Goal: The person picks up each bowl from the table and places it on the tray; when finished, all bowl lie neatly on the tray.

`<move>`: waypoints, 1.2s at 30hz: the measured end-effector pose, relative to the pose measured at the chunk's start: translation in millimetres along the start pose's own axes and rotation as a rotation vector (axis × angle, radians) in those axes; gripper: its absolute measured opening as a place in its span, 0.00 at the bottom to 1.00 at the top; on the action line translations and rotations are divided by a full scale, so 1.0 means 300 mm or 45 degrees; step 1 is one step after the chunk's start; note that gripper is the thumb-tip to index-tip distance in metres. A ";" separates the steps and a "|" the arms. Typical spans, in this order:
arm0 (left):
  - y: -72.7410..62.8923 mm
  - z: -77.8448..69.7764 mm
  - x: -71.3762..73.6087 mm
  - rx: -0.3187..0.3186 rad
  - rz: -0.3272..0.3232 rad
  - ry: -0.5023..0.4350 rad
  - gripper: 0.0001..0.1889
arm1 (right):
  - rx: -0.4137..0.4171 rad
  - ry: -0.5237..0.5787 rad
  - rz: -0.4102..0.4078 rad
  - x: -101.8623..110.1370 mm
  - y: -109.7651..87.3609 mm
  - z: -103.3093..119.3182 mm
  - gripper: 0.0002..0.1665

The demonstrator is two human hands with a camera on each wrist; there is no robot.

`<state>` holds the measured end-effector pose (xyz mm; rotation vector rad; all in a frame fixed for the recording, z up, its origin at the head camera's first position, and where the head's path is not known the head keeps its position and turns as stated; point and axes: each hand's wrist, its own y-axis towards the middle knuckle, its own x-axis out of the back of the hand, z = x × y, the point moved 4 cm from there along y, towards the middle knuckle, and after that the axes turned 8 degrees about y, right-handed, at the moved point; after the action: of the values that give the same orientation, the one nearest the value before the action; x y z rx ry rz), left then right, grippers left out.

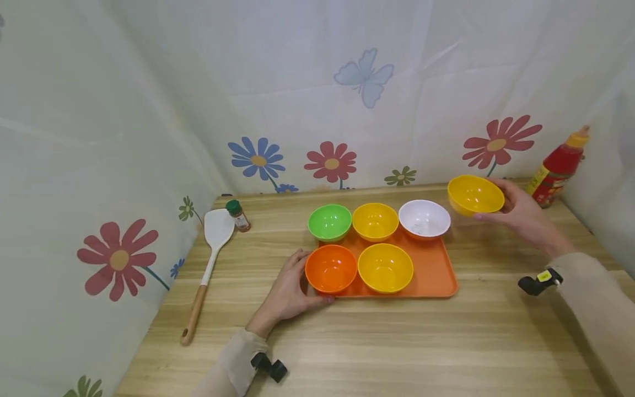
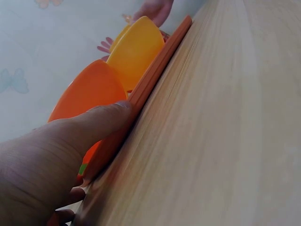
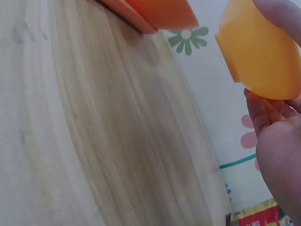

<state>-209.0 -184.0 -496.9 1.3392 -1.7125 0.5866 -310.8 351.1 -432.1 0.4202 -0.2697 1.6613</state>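
Note:
My right hand (image 1: 523, 215) holds a yellow bowl (image 1: 475, 196) by its right side, raised above the table. In the right wrist view the yellow bowl (image 3: 258, 52) is tilted, with thumb and fingers on opposite sides of it. My left hand (image 1: 290, 292) grips the near left corner of an orange tray (image 1: 434, 275), its thumb along the front edge beside an orange bowl (image 1: 331, 269). On the tray also stand a yellow bowl (image 1: 386, 268) in the front row and a green bowl (image 1: 329, 223), another yellow bowl (image 1: 375, 222) and a white bowl (image 1: 424, 219) behind.
A white spatula (image 1: 216, 231) with a wooden handle lies on the left of the table, beside a small green-capped spice jar (image 1: 238, 215). At the back right stands a red sauce bottle (image 1: 558, 168). A flowered curtain (image 1: 278, 82) borders the table's back and sides.

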 end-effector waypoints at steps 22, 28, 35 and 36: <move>0.005 0.006 0.000 0.015 0.021 0.011 0.58 | 0.238 0.144 0.060 -0.107 -0.161 0.131 0.57; 0.004 0.006 0.004 0.004 0.017 0.023 0.58 | 0.277 0.247 0.138 -0.150 -0.196 0.154 0.58; 0.007 0.004 0.002 -0.001 0.009 0.009 0.57 | 0.344 0.271 0.199 -0.180 -0.235 0.171 0.58; 0.007 0.003 0.002 -0.005 0.007 0.008 0.57 | 0.349 0.257 0.204 -0.184 -0.240 0.171 0.58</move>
<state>-211.4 -184.3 -496.6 1.3290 -1.7123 0.5899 -228.5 290.0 -413.8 0.4398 0.0786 1.8914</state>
